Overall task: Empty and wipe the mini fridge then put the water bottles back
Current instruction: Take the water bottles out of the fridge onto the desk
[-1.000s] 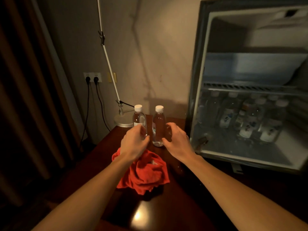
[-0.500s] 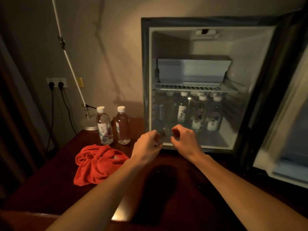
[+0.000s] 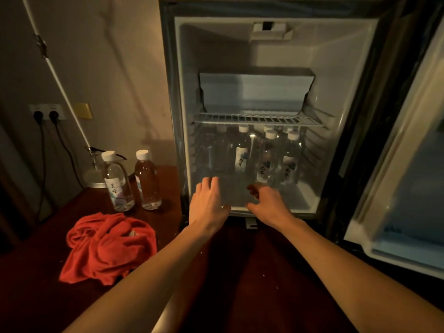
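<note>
The mini fridge (image 3: 341, 68) stands open on a dark wooden table (image 3: 252, 272). Several clear water bottles (image 3: 242, 152) with white caps stand on its floor under a wire shelf (image 3: 257, 118). My left hand (image 3: 209, 203) and my right hand (image 3: 269, 203) both reach over the fridge's front lip, fingers spread and holding nothing, just short of the bottles. Two more water bottles (image 3: 117, 181) stand on the table left of the fridge. A crumpled red cloth (image 3: 108, 246) lies in front of them.
The fridge door (image 3: 408, 188) hangs open at the right. A lamp base (image 3: 95, 176) with a slanted white arm stands behind the two bottles. Two black plugs sit in a wall socket (image 3: 45, 112) at the left.
My hands let go of the two bottles on the table and moved right into the fridge opening. The view swung to face the fridge.
</note>
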Motion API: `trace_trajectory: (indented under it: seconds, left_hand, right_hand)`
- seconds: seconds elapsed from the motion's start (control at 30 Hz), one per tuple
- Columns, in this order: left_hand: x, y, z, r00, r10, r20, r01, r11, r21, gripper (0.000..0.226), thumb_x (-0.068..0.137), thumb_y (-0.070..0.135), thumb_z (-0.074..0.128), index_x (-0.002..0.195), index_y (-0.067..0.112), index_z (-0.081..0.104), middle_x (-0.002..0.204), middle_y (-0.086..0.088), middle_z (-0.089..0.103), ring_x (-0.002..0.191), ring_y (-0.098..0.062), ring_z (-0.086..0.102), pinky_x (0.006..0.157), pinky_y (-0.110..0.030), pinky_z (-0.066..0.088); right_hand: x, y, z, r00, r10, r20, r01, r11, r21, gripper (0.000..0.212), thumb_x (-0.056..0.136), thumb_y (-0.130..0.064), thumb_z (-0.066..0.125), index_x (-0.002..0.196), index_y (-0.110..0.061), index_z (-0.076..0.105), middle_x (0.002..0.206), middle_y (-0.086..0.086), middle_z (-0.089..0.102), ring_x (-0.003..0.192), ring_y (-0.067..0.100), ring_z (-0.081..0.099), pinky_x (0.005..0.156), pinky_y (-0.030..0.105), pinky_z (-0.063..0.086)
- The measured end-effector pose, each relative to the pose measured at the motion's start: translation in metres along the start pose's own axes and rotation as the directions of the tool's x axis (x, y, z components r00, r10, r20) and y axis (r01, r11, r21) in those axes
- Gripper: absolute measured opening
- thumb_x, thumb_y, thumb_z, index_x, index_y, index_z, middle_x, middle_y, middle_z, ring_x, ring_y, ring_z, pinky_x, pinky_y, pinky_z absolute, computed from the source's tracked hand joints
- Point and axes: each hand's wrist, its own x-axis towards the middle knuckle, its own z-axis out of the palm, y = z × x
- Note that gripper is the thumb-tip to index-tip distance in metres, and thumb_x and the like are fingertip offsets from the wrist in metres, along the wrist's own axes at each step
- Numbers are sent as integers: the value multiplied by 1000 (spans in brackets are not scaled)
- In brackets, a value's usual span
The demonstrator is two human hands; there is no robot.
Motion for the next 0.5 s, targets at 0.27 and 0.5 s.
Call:
trace_trajectory:
  seconds: [0.27,0.5]
  left_hand:
    - [14,-17,9,989,-145,17,146,988,-47,71,79,31,73,135,11,34,126,-10,51,118,-31,52,92,-43,51]
    - [17,-24,14,985,-170,17,171,984,-52,61,86,30,66,133,10,33,122,-13,57,110,-37,59,79,-44,50]
  right_hand:
    - [37,-25,33,980,-149,130,152,988,-15,58,90,-18,65,143,-27,43,136,7,56,122,25,54,104,37,44]
    - [61,-37,59,973,-198,119,209,974,-90,49,83,-27,66,129,-39,53,125,-1,65,111,23,62,92,36,52]
